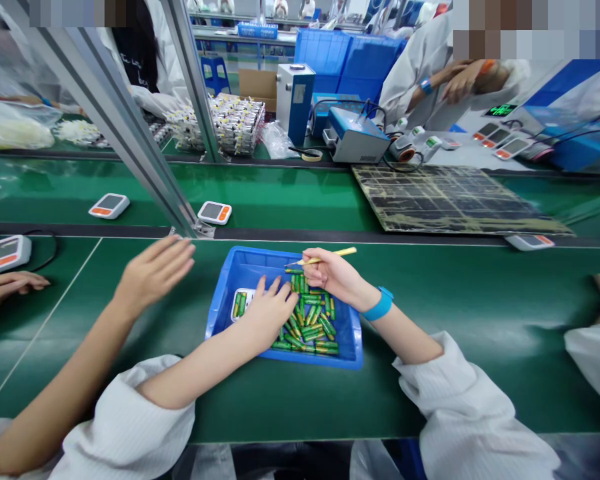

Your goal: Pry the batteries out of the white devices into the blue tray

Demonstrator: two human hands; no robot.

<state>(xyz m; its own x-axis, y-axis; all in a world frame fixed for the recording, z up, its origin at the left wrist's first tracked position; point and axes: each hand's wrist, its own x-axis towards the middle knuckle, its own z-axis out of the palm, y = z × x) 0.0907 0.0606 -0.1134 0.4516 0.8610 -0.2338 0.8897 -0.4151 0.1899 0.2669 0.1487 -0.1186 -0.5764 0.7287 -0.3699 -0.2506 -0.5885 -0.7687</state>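
Note:
A blue plastic tray (285, 308) lies on the green belt in front of me, holding a loose pile of green-and-gold AA batteries (307, 319). My left hand (267, 315) rests over the pile with its fingers spread, touching the batteries next to a small white holder (243, 305) that contains a few more. My right hand (330, 277) is above the tray's far side, pinching a thin yellow tool (327, 257), and wears a blue wristband (380, 304). A co-worker's hand (155, 270) hovers open just left of the tray.
White blood pressure monitors (109, 205) sit on the green conveyor belts (430, 393). An aluminium upright (145, 140) and glass divider stand ahead. Beyond are a black mat (450, 200), a blue-and-white machine (355, 137), and another co-worker's hand (10, 285) at far left.

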